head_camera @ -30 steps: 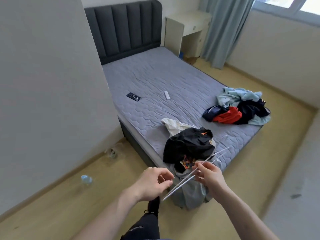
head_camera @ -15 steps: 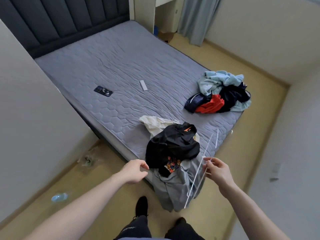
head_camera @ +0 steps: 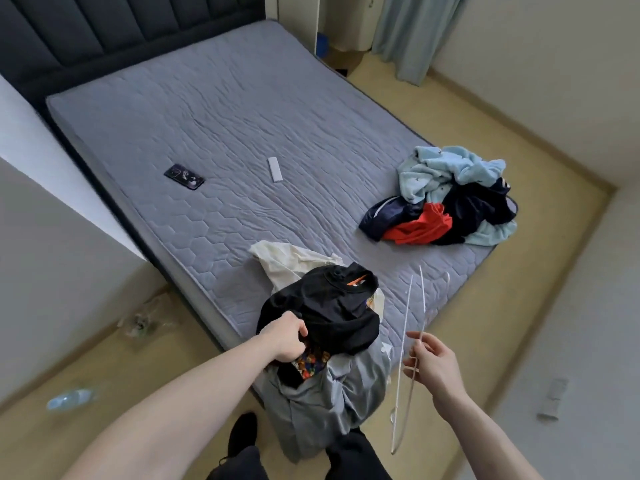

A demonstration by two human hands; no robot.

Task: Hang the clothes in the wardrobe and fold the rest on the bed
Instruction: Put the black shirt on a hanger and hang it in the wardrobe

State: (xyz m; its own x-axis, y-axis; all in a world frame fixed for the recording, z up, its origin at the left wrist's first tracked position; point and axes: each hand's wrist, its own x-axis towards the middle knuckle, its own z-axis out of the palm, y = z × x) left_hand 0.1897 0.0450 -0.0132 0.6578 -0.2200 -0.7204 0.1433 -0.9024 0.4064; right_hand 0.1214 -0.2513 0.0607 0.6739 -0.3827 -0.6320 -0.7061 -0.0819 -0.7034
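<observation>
We see pale plain walls (head_camera: 540,64), a yellowish wooden floor (head_camera: 485,109), a dark padded headboard (head_camera: 104,26) and grey-blue curtains (head_camera: 408,32).

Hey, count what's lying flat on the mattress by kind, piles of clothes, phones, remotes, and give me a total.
Piles of clothes: 2, the near pile topped by a black garment at the foot edge, and the far pile with light blue, red and navy pieces
Phones: 1, the dark phone
Remotes: 1, the white remote
Total: 4

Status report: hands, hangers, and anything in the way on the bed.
Left hand grips black garment at bed's near corner. Right hand holds white hangers. Phone, remote and second clothes pile lie apart.
</observation>
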